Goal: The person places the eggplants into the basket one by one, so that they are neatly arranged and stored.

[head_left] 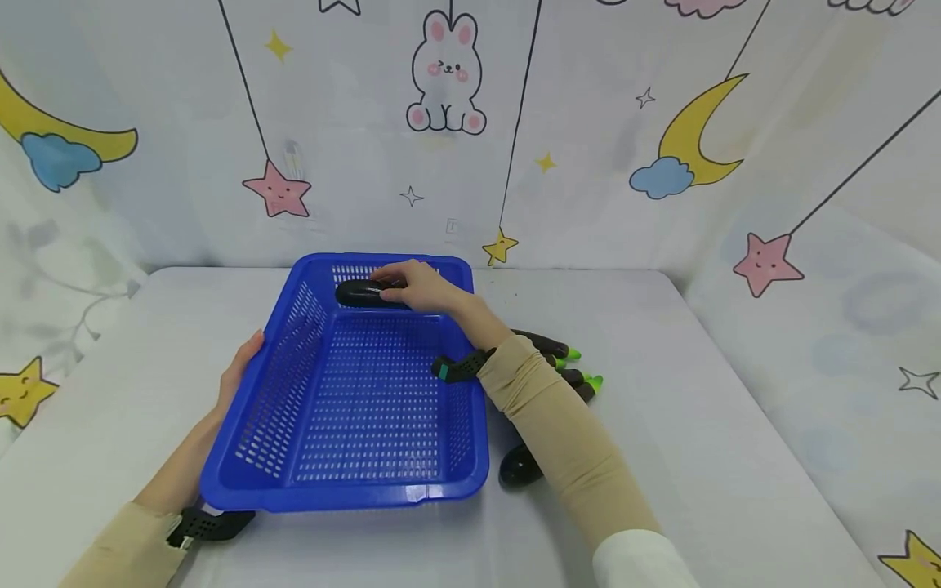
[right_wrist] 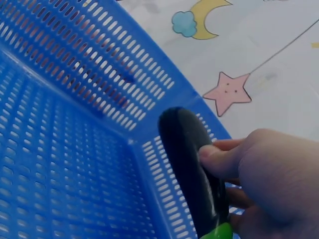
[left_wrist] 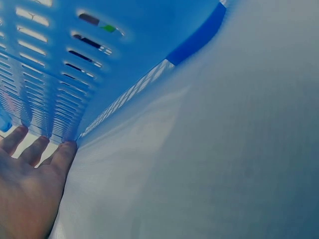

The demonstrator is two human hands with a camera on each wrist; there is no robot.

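A blue plastic basket [head_left: 367, 392] with slotted walls is tilted above the white table. On its left side, my left hand [head_left: 238, 371] holds the rim; in the left wrist view the fingers [left_wrist: 63, 155] bear against the slotted outer wall. Inside the far end, my right hand [head_left: 422, 286] grips a glossy black eggplant [head_left: 358, 293], thumb on one side and fingers on the other. The right wrist view shows the eggplant [right_wrist: 187, 154] by the slotted wall, its green stem end [right_wrist: 219, 232] low in the picture. No other eggplant shows in the basket.
Several more eggplants [head_left: 544, 343] with green ends lie on the table right of the basket, partly hidden by the right forearm. Another black rounded end [head_left: 520, 467] shows nearer, beside the sleeve. A patterned curtain [head_left: 588, 196] stands behind the white table [head_left: 706, 457].
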